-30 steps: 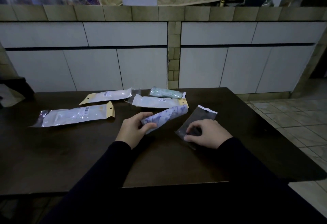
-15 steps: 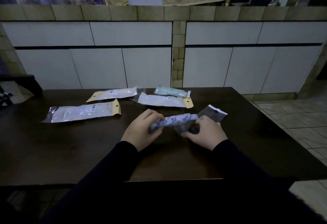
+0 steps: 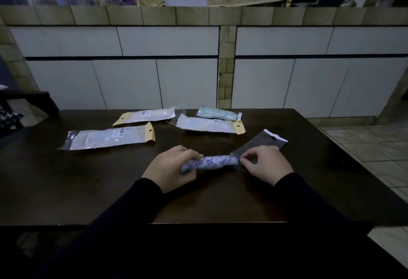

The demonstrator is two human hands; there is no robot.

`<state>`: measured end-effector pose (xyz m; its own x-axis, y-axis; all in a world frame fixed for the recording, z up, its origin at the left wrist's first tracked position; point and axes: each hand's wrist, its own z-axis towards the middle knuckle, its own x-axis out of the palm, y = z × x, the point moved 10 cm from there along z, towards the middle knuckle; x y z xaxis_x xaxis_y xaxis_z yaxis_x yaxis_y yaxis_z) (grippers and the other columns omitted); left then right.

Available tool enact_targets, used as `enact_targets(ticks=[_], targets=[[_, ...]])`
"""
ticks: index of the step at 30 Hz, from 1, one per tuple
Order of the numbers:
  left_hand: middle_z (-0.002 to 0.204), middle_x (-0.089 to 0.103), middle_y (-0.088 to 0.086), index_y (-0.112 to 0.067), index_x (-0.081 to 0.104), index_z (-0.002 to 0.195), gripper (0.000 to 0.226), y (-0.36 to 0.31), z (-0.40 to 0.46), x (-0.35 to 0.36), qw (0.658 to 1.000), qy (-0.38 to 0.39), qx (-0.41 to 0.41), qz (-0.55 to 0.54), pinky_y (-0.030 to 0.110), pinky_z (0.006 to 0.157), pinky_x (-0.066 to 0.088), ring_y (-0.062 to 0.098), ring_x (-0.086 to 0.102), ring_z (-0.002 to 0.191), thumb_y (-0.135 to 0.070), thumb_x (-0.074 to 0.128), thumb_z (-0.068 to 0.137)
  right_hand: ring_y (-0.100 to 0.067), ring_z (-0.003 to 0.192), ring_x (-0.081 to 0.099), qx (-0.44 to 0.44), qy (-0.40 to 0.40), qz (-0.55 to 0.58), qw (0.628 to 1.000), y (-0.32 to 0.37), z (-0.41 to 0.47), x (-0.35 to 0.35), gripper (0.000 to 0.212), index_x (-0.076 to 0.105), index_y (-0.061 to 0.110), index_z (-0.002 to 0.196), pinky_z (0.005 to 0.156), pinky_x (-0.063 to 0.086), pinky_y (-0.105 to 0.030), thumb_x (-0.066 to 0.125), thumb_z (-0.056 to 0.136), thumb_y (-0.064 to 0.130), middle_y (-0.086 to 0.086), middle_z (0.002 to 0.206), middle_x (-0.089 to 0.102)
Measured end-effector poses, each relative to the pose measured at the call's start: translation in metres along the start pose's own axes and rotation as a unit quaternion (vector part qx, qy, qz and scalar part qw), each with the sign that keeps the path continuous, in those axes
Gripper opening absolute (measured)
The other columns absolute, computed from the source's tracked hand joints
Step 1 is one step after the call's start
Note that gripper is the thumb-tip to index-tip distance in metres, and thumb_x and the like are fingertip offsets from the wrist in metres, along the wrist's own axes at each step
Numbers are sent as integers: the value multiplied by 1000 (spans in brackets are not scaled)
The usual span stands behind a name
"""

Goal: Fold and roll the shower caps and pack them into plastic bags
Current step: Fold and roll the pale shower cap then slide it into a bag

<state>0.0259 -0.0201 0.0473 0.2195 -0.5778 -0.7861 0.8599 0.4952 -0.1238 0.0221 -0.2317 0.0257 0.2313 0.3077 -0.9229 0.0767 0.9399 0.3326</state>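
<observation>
My left hand [image 3: 171, 167] grips the rolled shower cap [image 3: 212, 162] near the table's [image 3: 110, 186] front edge; my right hand [image 3: 263, 164] pinches the open mouth of the clear bag [image 3: 262, 140] at the roll's tip. Behind the roll lie packed bags [image 3: 106, 138] — barcode stickers show, print unreadable.

Centre of frame: rolled shower cap [image 3: 213, 162] on the worktop [image 3: 110, 181], its right end at the mouth of an empty bag [image 3: 261, 140]; four packed bags [image 3: 108, 138] lie behind, toward upper left.
</observation>
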Motion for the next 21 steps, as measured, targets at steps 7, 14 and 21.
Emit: enact_targets(ticks=[7,14,21], targets=[[107,71,-2,-18,69,114,39,-10,2,4,998,-4,62,34,22,71,52,12,59,91,-21,71,75,-10,98,59,-43,-74,-55,995,19,-8,-8,27,68,29,106,104,30,-37,50,93,43,10,106,67],[116,68,0,-19,68,117,37,-16,3,8,992,-6,100,75,27,71,53,15,57,89,-21,65,80,-4,88,56,-100,-113,-32,988,45,-12,-9,21,69,29,94,104,29,-37,53,91,44,13,92,65],[118,68,-2,-20,66,119,47,-24,4,12,989,18,122,83,26,68,53,16,62,83,-18,78,73,-3,96,49,-159,-43,77,983,60,-12,1,22,69,28,105,89,43,-26,55,93,39,14,100,58]])
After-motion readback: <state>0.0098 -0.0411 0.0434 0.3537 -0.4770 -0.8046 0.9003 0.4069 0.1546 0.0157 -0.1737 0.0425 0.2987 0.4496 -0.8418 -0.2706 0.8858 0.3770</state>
